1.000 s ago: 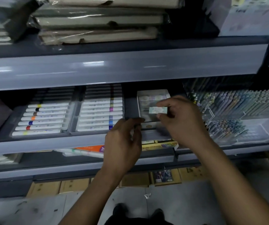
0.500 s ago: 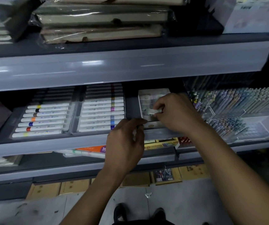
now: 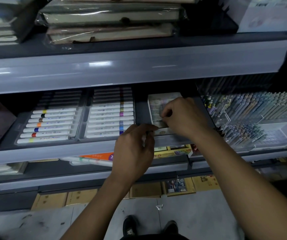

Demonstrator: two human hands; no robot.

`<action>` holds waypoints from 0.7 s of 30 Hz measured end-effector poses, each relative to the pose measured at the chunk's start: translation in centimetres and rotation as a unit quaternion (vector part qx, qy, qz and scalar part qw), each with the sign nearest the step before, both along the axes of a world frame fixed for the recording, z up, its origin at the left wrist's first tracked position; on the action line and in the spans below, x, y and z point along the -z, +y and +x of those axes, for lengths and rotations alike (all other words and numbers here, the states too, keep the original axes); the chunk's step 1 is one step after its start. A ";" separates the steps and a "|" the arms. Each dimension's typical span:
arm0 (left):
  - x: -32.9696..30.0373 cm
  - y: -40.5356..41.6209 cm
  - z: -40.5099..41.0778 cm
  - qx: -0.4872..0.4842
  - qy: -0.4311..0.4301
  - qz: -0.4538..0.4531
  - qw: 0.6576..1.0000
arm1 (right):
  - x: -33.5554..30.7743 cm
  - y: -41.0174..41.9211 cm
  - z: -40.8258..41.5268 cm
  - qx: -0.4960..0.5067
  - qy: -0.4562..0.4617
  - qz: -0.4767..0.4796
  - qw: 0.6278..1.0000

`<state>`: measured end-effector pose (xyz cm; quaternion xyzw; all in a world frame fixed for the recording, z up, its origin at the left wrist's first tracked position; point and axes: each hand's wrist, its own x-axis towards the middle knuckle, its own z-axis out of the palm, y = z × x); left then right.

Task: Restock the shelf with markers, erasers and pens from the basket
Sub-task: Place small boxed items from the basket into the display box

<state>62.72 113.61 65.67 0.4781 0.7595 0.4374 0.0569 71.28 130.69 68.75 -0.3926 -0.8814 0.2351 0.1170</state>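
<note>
Left hand [image 3: 134,149] near shelf lip, fingers curled, contents unclear; my right hand [image 3: 182,116] farther in, pinching small eraser [image 3: 161,110] over eraser box [image 3: 158,101]; probably light, slightly rubbery; best held by its short edges.

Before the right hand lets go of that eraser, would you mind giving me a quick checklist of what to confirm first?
1. Right hand is over the eraser box: ok.
2. Eraser is seated flat in its row: cannot tell, the fingers hide it.
3. Right hand is still pinching something: ok, thumb and forefinger are curled together inside the box.
4. Left hand is clear of the box: ok, it sits at the shelf's front lip, left of the box.
5. What the left hand holds: cannot tell, its fingers are curled but the contents are hidden.
6. Marker trays beside the box are undisturbed: ok.
</note>
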 end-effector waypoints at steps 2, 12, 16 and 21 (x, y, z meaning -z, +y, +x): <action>0.1 0.0 -0.1 0.003 -0.005 0.001 1.000 | 0.1 0.0 0.0 0.005 -0.008 0.000 1.000; -0.4 0.2 0.1 -0.028 -0.278 0.046 0.959 | 0.7 -0.5 0.0 -0.015 0.052 0.038 0.998; -1.6 -0.1 -0.3 -0.030 -0.566 0.033 0.823 | 0.4 -1.8 0.9 -0.041 0.153 0.080 0.984; -2.4 -0.3 -0.2 0.014 -0.725 0.081 0.683 | -0.6 -4.9 2.2 -0.118 0.261 0.031 0.958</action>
